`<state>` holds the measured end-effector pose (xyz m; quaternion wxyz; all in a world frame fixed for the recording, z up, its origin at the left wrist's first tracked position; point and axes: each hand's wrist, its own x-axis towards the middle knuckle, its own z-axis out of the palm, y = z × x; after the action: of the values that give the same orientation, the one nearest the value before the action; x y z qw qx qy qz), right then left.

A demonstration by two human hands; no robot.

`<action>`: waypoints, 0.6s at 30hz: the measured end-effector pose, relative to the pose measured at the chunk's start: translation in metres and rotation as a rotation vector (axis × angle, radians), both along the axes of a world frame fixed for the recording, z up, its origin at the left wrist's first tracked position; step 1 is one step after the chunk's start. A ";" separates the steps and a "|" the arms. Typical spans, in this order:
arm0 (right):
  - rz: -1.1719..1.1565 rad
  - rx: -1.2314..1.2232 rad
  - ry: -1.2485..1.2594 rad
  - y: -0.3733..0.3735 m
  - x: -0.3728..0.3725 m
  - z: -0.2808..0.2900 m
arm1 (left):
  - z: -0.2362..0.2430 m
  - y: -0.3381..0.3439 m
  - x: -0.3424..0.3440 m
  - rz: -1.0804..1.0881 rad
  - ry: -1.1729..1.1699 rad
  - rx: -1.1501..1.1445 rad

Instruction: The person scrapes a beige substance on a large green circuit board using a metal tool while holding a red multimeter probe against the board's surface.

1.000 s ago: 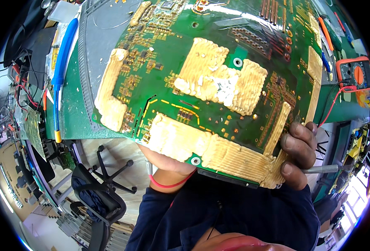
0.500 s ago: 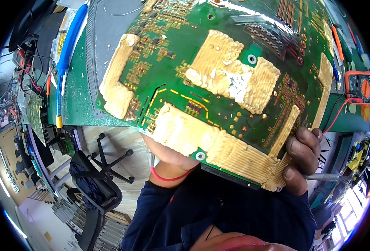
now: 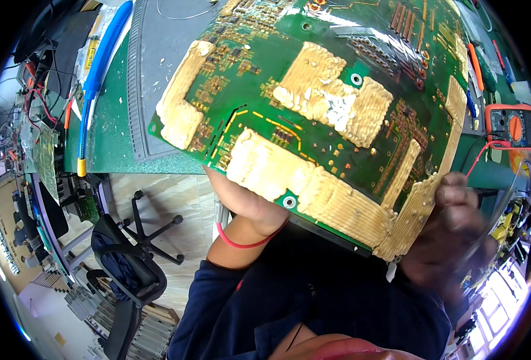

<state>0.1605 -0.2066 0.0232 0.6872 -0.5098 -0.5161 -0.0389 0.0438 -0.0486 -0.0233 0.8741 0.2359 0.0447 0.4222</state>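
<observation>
A large green circuit board, partly coated with ridged tan paste, is held up tilted before me. My left hand is closed on its near left edge from below; the fingers are hidden under the board. A red band with a clip circles that wrist. My right hand is off the board, beside its near right corner, and smeared by motion. From it a slim metal tool slants up to the right, blurred too. One tan block near the board's middle has a chipped white patch. A pale flake hangs at the near corner.
Behind the board lie a green bench mat and a grey mat. A blue-handled brush-like tool lies left. On the right are a red multimeter and an orange-handled tool. A black office chair stands on the floor.
My right hand has let go of the board's near right corner and moved off to the right, its tool swinging upward. The board has tilted slightly; my left hand keeps hold of it.
</observation>
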 end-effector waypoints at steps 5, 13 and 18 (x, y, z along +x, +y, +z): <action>0.161 -0.201 0.219 -0.006 0.034 0.043 | -0.012 0.007 -0.005 0.131 0.156 0.095; -0.009 -0.231 -0.096 0.036 0.036 0.035 | -0.031 0.014 -0.013 0.153 0.163 0.185; -0.077 -0.312 -0.061 0.039 0.029 0.042 | -0.031 0.019 -0.017 0.096 0.200 0.084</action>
<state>0.1891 -0.1675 0.0652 0.5819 -0.6283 -0.5164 -0.0001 0.0268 -0.0301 -0.0542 0.8334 0.3107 0.1253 0.4395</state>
